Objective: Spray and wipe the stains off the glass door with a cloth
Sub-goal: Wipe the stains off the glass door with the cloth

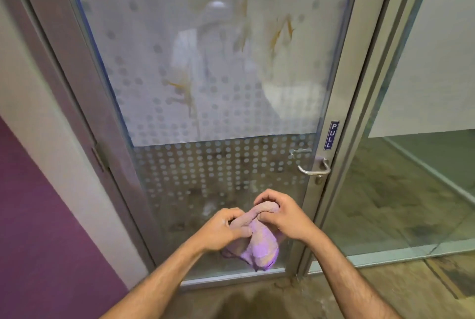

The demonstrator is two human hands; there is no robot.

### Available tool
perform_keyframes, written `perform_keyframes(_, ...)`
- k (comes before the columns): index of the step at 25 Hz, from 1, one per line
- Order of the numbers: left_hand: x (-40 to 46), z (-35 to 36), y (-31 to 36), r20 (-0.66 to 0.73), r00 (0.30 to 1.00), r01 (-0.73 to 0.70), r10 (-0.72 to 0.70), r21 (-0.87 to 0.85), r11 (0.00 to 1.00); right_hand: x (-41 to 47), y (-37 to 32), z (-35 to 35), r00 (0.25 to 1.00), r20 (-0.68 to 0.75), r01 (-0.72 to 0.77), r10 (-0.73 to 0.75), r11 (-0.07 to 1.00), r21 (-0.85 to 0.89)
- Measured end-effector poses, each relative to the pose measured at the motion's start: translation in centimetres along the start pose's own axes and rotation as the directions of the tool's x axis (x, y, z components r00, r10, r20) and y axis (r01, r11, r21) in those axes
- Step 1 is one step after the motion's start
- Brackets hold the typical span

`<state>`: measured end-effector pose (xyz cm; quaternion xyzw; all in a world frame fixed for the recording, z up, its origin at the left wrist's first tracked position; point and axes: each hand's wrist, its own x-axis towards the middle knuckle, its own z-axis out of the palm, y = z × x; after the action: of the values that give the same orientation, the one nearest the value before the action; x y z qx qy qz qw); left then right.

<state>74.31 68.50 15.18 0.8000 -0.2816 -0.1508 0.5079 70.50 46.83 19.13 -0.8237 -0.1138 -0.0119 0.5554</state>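
Note:
A frosted glass door (218, 67) with a dotted pattern fills the view ahead. Orange-brown streaks (280, 33) mark its upper right, and more stains (185, 95) run down left of centre. In front of the door's lower part both hands hold a bunched purple cloth (259, 241). My left hand (221, 228) grips its left side, thumb on top. My right hand (280, 216) pinches the cloth's upper fold. The cloth's lower end hangs loose. No spray bottle is in view.
A metal lever handle (314, 167) and a blue PULL sticker (331, 135) sit on the door's right frame. A fixed glass panel (411, 164) stands to the right, a purple and white wall (38, 190) to the left. Stone floor lies below.

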Motion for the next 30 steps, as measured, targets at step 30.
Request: perform_keyframes(30, 11.0, -19.3, -3.0, -0.581, 0.773, 0.020, 0.255, 0.424, 0.906, 19.3, 0.6, 0.1, 0.966, -0.220, -0.042, 0.134, 0.924, 0.379)
